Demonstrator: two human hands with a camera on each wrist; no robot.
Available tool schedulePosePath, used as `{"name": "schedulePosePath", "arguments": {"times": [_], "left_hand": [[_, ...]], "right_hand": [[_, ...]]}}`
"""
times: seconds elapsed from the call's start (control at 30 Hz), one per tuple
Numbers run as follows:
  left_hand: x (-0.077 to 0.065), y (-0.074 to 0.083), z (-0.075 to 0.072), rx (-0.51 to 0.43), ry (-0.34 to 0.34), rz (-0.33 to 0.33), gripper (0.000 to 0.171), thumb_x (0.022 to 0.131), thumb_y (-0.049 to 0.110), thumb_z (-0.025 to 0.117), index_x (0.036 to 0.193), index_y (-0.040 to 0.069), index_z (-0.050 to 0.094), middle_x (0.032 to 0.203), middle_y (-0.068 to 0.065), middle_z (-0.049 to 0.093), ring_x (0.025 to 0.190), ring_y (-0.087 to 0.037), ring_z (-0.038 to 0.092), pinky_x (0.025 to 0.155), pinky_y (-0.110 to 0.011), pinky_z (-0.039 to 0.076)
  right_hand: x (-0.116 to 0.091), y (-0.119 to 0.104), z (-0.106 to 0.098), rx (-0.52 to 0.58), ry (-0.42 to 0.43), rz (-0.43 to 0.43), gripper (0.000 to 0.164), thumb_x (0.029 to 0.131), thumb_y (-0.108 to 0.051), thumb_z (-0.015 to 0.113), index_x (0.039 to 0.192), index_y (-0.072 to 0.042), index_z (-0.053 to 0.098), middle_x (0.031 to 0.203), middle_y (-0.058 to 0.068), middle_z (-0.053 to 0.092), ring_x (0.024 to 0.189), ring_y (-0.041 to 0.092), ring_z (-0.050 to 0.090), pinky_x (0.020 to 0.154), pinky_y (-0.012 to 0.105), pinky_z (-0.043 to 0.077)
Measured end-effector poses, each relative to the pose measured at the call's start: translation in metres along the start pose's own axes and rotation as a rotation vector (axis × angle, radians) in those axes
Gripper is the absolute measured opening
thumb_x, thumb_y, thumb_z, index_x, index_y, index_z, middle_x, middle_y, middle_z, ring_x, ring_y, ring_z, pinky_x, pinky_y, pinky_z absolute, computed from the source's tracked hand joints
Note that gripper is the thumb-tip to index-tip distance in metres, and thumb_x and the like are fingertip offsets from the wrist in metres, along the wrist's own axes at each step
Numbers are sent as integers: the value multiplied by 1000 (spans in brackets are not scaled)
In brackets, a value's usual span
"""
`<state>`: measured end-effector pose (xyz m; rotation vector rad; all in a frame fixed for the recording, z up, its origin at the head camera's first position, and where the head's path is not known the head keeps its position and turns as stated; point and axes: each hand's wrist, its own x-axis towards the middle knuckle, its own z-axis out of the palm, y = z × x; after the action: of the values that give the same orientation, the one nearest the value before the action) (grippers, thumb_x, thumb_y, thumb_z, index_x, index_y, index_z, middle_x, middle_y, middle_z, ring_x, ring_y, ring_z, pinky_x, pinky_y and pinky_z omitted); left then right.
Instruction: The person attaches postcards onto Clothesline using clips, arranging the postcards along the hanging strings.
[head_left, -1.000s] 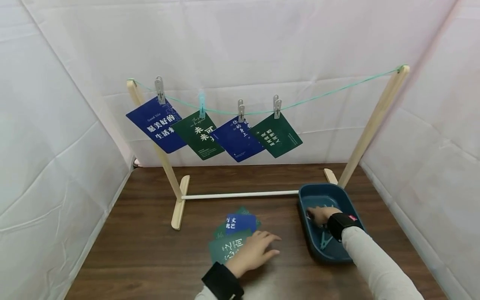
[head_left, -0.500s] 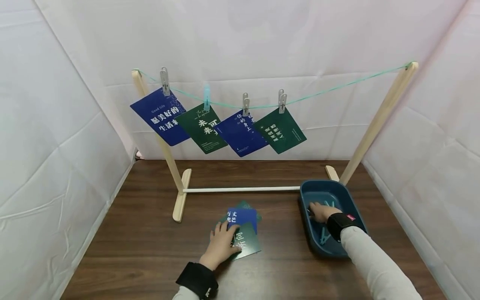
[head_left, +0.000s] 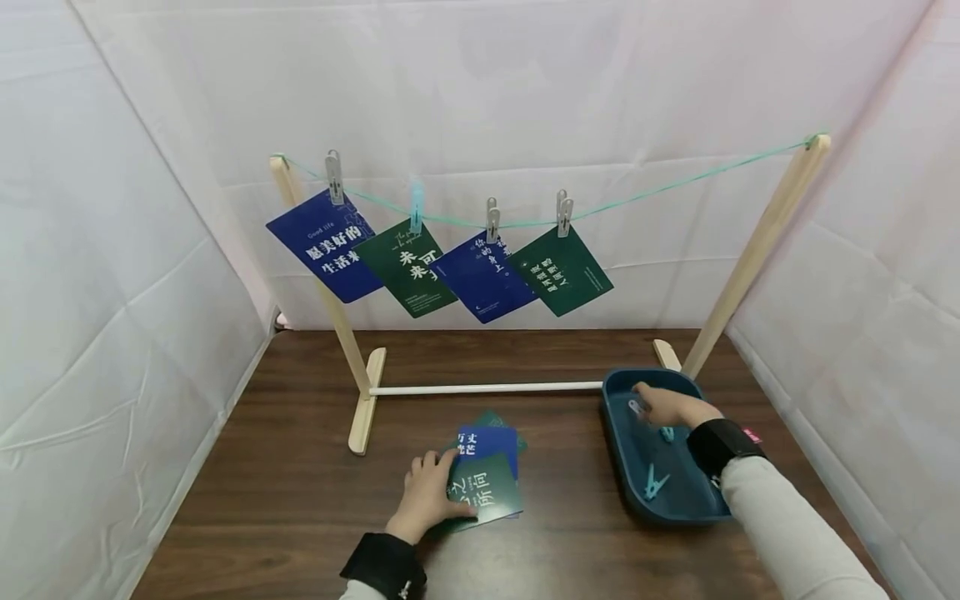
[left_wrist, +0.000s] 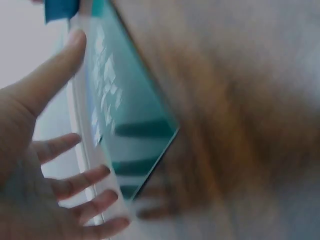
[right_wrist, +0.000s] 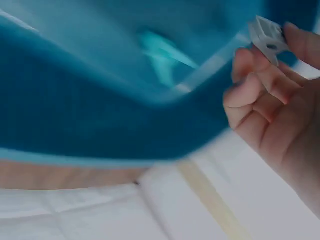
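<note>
My left hand (head_left: 426, 500) is at the left edge of a green card (head_left: 491, 487) on the table, its thumb and fingers spread in the left wrist view. Beneath that card lie a blue card (head_left: 498, 442) and another green one (head_left: 492, 418), both partly covered. Over the dark blue bin (head_left: 621, 467), my right hand (head_left: 671, 407) pinches a pale grey clothespin (right_wrist: 267, 37) between thumb and fingers. Teal clothespins lie on the bin floor, one spread-legged clothespin (head_left: 655, 482) near the front and another clothespin (head_left: 667, 433) close to the hand.
Behind the cards stands a wooden frame (head_left: 757, 250) with a green string (head_left: 675, 183). Several blue and green cards hang from it by clothespins, one being a green card (head_left: 562, 271). A white rod (head_left: 487, 388) joins the frame's feet. White cloth (head_left: 480, 92) surrounds the table.
My left hand has moved left across the table cards to the top card's left edge, and that card has shifted right. My right hand has risen from the bin floor with a grey clothespin.
</note>
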<state>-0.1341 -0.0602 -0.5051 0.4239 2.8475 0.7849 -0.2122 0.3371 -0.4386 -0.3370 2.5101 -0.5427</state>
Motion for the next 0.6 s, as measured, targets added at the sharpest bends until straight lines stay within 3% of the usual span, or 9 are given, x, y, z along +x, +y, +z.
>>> {"name": "schedulePosePath", "arguments": {"times": [0.17, 0.37, 0.43, 0.5, 0.6], "left_hand": [[4, -7, -16, -92, -79, -12, 93, 54, 39, 81, 130, 7, 39, 120, -24, 40, 106, -40, 37, 77, -58, 37], [6, -7, -20, -3, -169, -56, 93, 48, 24, 87, 128, 8, 41, 116, -24, 40, 104, -40, 38, 73, -59, 38], [6, -7, -17, 28, -168, -82, 92, 46, 22, 87, 125, 6, 42, 112, -25, 41, 100, -40, 39, 71, -57, 39], [5, -8, -15, 48, -150, -109, 90, 44, 22, 88, 120, 3, 44, 107, -25, 43, 97, -40, 40, 70, -56, 39], [4, -10, -15, 48, -121, -121, 84, 46, 23, 87, 115, -2, 46, 104, -24, 44, 94, -40, 42, 71, -56, 40]], "right_hand": [[-16, -27, -33, -88, 176, -169, 39, 89, -8, 48, 122, 11, 39, 95, 16, 57, 76, 17, 53, 65, 31, 42], [-26, -70, -40, -21, 334, -363, 38, 91, -16, 48, 125, -1, 41, 102, 13, 59, 84, 18, 58, 67, 28, 47], [-30, -87, -37, 12, 355, -417, 39, 92, -19, 46, 129, -7, 38, 104, 10, 58, 83, 17, 56, 66, 28, 46], [-36, -105, -34, 44, 372, -464, 41, 93, -23, 44, 131, -11, 35, 111, 9, 55, 93, 19, 56, 72, 30, 47], [-44, -129, -33, 87, 375, -507, 42, 94, -25, 41, 134, -16, 31, 110, 8, 54, 90, 20, 55, 71, 32, 47]]}}
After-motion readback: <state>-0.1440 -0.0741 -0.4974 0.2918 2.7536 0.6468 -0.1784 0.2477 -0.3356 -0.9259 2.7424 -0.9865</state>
